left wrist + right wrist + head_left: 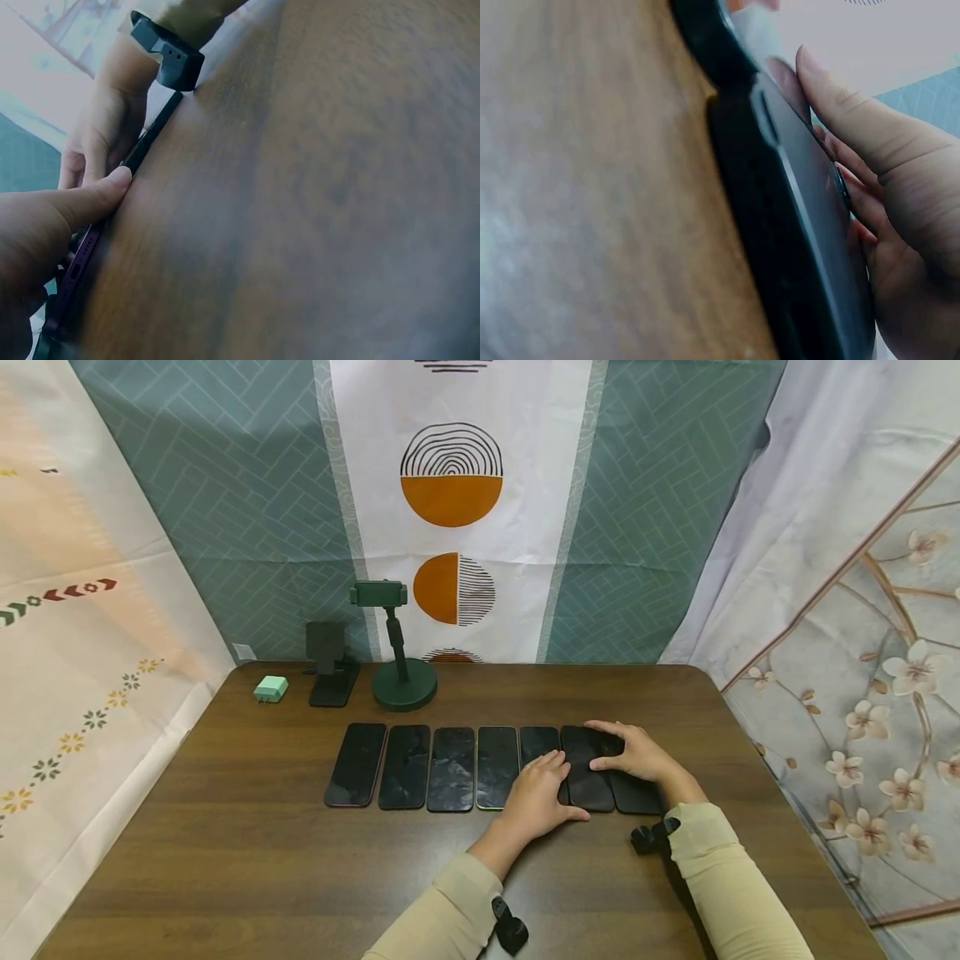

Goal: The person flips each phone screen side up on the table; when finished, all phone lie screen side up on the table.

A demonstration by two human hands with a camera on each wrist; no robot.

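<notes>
Several dark smartphones lie side by side in a row across the wooden table. My left hand (534, 797) reaches over the fifth phone (538, 742) from the left, covering much of it. Its fingertips are at the left side of the sixth phone (588, 789), and the extended thumb lies along that phone's bottom edge. From the other side, my right hand (641, 756) spreads over the upper part of the rightmost phone (636, 797), thumb and fingers pointing toward the sixth phone. Close up in the right wrist view, a black phone (817, 217) lies beside the right thumb.
Left of the hands, the row continues with a phone with a light rim (498, 768), a smudged phone (451, 770) and others. Behind stand a green round-based phone holder (403, 685), a black folding stand (327, 647) and a mint charger plug (271, 688). Curtains surround the table.
</notes>
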